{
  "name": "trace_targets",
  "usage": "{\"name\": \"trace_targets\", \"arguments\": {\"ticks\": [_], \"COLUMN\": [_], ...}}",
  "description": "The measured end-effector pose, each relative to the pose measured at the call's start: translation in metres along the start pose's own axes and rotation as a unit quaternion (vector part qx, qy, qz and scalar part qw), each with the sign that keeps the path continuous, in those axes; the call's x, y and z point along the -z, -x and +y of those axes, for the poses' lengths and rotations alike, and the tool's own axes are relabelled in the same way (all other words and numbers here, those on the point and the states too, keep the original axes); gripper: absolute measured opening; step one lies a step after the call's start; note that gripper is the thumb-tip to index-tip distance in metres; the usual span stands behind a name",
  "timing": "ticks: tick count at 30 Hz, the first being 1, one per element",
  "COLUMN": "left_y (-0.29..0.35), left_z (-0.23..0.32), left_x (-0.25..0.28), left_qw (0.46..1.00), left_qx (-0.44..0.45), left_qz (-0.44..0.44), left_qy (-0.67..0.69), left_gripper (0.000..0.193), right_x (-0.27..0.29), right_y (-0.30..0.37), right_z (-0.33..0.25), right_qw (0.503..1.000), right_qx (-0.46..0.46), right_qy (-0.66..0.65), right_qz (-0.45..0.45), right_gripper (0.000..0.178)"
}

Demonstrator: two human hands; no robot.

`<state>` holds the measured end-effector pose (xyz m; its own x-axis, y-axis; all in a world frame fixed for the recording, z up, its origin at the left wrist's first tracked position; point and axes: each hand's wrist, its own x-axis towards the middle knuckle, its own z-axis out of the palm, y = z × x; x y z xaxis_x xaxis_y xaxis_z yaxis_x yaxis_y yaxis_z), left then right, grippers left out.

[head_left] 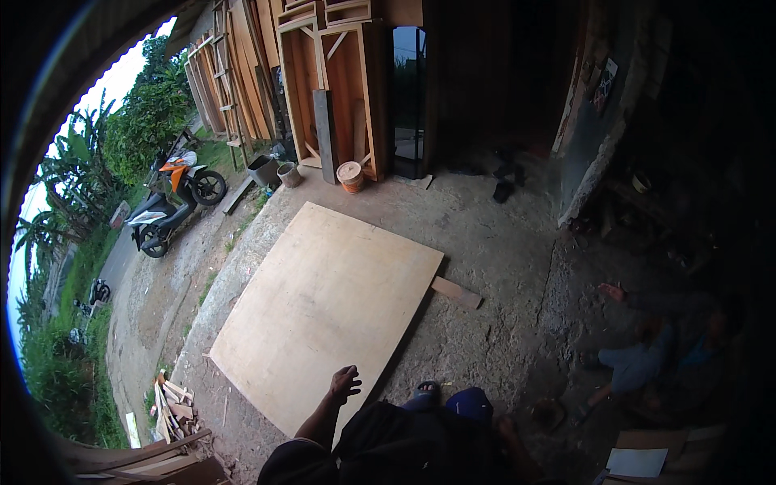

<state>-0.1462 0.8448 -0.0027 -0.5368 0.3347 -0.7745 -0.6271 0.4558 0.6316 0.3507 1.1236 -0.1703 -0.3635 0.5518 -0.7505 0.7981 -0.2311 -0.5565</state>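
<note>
So the panel (pixel 331 299) is lying on the concrete (pixel 509 339) right in front of the wearer, big, flat, four-cornered, pale wood with faint smudges. A short plank (pixel 458 293) pokes out past its right edge, so that side's a bit cluttered. Beyond the far edge there's an orange bucket (pixel 350 176) with a pale top, a grey pail (pixel 288 175) and a darker tub (pixel 263 170), all by the tall wood frames (pixel 330 89). A dark board (pixel 324 136) leans there, and a ladder (pixel 226 81) stands further left.

Scooter's (pixel 174 202) parked off left, orange and white, and there's a heap of jagged scraps (pixel 176 411) down near the lower left. Over on the right, another person (pixel 638 364) is low to the ground, mostly lost in shadow. Floor's rough, grey and cracked.

Left hand (pixel 345 383) is over the panel's near part, fingers loosely bent and slightly apart; can't tell if it's touching. Right hand (pixel 507 427) is down by the wearer's side, too dark to tell how the fingers are.
</note>
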Motion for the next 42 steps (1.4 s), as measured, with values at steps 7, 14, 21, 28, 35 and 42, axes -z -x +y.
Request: {"name": "trace_targets", "arguments": {"ticks": [7,14,21,28,35,42], "left_y": [-0.066,-0.096,-0.120,-0.145,-0.198,-0.246], "left_z": [0.059,0.014,-0.001,0.090,0.183,0.276], "left_x": [-0.085,-0.166,-0.205,-0.214,-0.184,-0.155], "left_qw": [0.996,0.996,0.992,0.983,0.959,0.945], "left_qx": [0.019,-0.021,0.027,0.044,0.049,-0.004], "left_qz": [0.081,0.081,0.125,0.148,0.175,0.189], "left_qy": [0.042,-0.007,-0.008,0.101,0.217,0.268], "left_gripper": [0.058,0.047,0.044,0.031,0.052,0.056], "right_x": [0.101,0.222,0.332,0.312,0.257,0.250], "right_y": [-0.103,-0.222,-0.287,-0.346,-0.362,-0.439], "right_z": [-0.105,-0.186,-0.320,-0.413,-0.502,-0.608], "right_qw": [0.998,0.995,0.994,0.998,0.986,0.949], "right_qx": [0.059,-0.033,-0.100,-0.052,-0.017,0.137], "right_qy": [0.016,-0.083,-0.045,0.036,0.166,0.282], "right_qz": [-0.018,-0.042,0.011,0.020,-0.005,0.044], "right_gripper": [0.035,0.037,0.038,0.039,0.037,0.037]}}
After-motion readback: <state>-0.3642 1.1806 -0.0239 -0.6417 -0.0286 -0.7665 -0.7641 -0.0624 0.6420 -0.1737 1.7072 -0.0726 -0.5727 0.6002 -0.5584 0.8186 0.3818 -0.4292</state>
